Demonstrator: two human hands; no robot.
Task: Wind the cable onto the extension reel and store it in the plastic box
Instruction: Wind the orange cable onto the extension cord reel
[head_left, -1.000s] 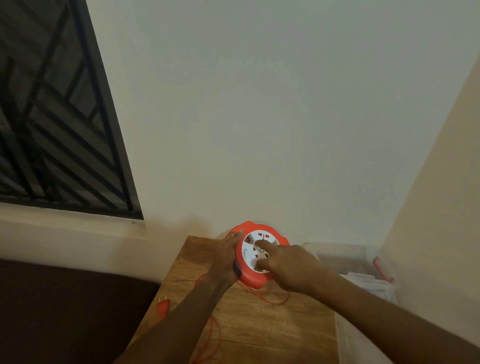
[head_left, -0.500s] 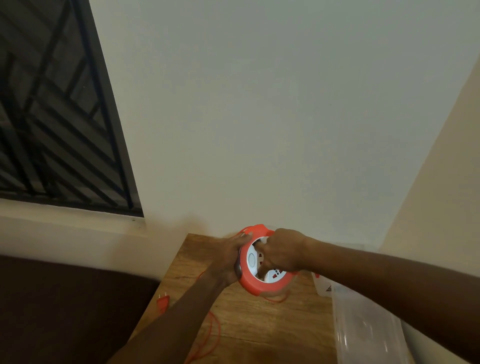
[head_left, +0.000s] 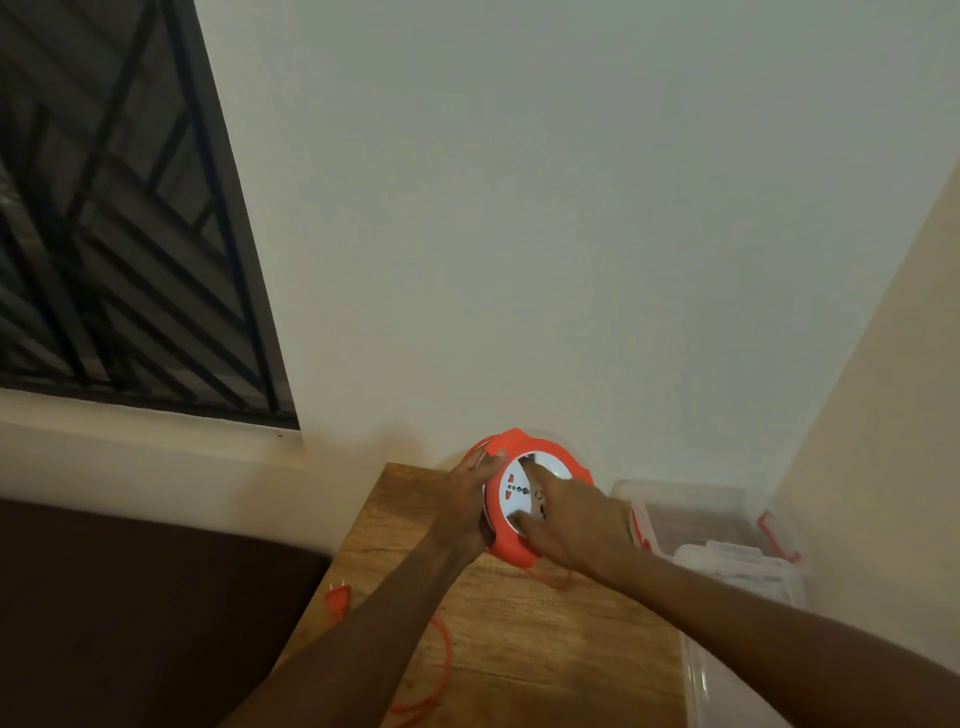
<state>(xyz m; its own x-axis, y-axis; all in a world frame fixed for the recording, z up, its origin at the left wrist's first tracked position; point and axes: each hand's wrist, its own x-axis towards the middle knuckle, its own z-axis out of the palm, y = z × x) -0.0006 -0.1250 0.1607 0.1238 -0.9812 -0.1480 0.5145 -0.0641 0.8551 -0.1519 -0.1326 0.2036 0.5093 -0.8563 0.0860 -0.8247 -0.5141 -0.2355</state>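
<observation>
Wooden table (head_left: 545, 623): left hand (head_left: 462, 506) grip closed on orange reel (head_left: 511, 551); right hand (head_left: 576, 525) fingers spread on white face, markings unreadable.

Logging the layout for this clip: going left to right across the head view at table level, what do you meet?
Window → orange plug → left hand → extension reel → right hand → plastic box.
</observation>
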